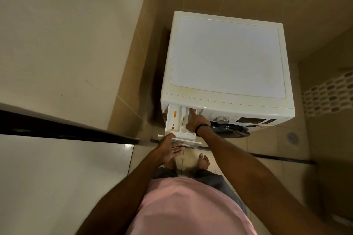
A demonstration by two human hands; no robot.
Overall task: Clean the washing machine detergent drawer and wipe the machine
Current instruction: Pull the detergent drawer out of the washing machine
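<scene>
at the bottom of the view, closest in, a person's pink shirt [183, 208] fills the middle, with grey shorts [210, 177] past it and bare feet [203, 161] on the beige floor tiles. just beyond the feet, the left hand [168, 150] is turned palm up beneath the front panel [191, 143] of the detergent drawer [178, 120]. its fingers [178, 149] lie straight and loose under the panel's lower edge, not curled, and the thumb rests against the panel's left end. the drawer is pulled well out of its slot at the upper left corner of the washing machine [229, 55]. it is white and split into long compartments, with orange stains [175, 114] in the left one and smaller marks just beside it. the right hand [197, 121], a black band [203, 126] round its wrist, reaches over the drawer's right side. the index finger [193, 111] is stretched out, its tip touching the far end of the right compartment where the drawer meets the machine, while the other fingers are folded in and grasp nothing. right of the drawer the control panel carries a silver knob [222, 119] and a dark display [250, 120], and the dark round door [233, 131] shows under them. the machine's white top looks slightly yellowed near the front edge. the machine stands in a corner of beige tiled walls. a floor drain [292, 138] sits to its right, a band of mosaic tiles [328, 95] runs along the right wall, and a dark rail [66, 129] crosses the left side.
</scene>
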